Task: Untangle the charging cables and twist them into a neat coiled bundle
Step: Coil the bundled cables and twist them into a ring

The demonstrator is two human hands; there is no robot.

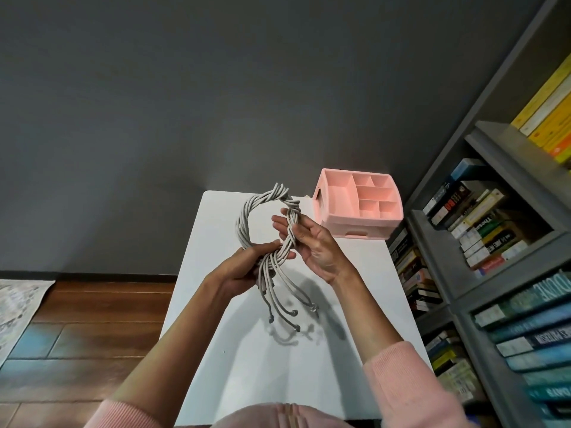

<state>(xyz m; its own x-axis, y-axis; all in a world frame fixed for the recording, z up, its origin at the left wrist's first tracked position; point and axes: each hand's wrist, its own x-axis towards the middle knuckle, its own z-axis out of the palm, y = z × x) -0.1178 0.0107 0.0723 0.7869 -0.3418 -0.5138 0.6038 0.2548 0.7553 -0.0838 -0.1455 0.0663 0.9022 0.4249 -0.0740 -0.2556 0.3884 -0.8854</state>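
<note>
Dangling nearest, loose plug ends (pixel 293 312) hang above the white table (pixel 234 350). Left hand (pixel 255 262) clamps the cables (pixel 268 194) where the loop crosses; right hand (pixel 312 242), just beyond, curls round the ropy grey twist. Loop arches away toward a pink organiser (pixel 358 208) at the far right corner.

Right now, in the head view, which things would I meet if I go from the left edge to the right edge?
Patterned rug → left hand → right hand → pink organizer → bookshelf. The cables, held by both hands, overlap them, so I leave them out.
</note>
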